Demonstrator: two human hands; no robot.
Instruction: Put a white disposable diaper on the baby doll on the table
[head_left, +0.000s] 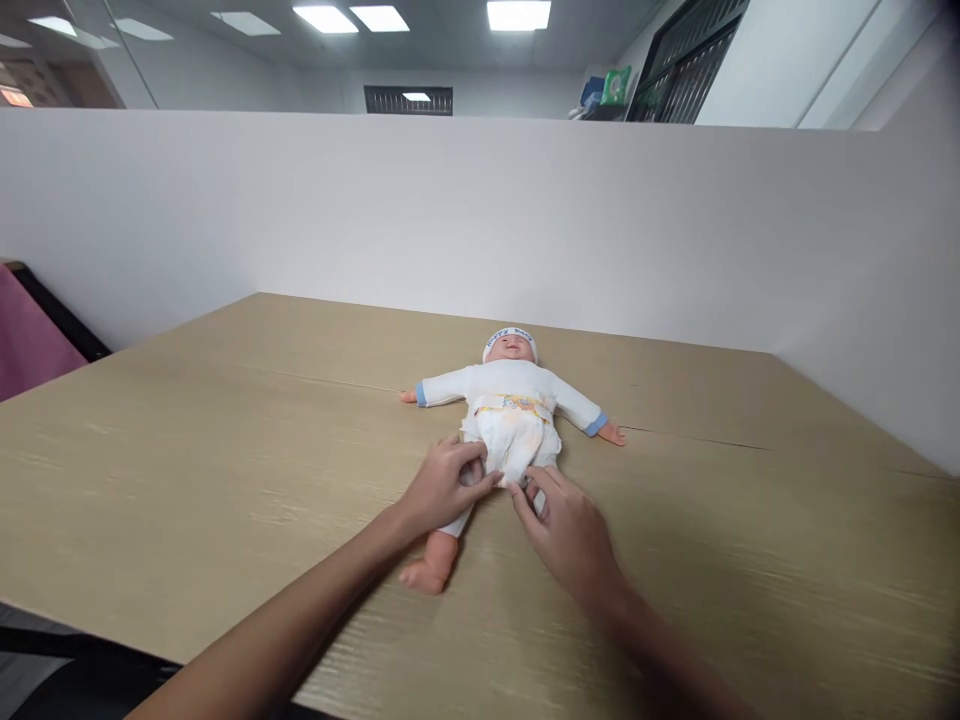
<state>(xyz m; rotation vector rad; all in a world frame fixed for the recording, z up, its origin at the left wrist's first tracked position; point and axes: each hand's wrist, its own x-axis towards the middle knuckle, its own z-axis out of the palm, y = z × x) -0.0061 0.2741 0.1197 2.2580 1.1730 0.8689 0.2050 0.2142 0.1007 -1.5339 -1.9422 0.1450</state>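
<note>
A baby doll (508, 390) in a white suit and cap lies on its back on the wooden table (225, 470), arms spread wide. A white diaper (514, 435) with a coloured waistband sits round its hips. My left hand (442, 485) pinches the diaper's lower edge at the doll's left-side thigh, fingers curled. My right hand (566, 530) grips the lower edge on the other side and covers that leg. One bare foot (424, 575) of the doll sticks out below my left wrist.
White partition walls (450, 210) close off the table at the back and on the right. A pink cloth surface (30, 340) lies beyond the table's left edge. The table's near edge runs below my forearms.
</note>
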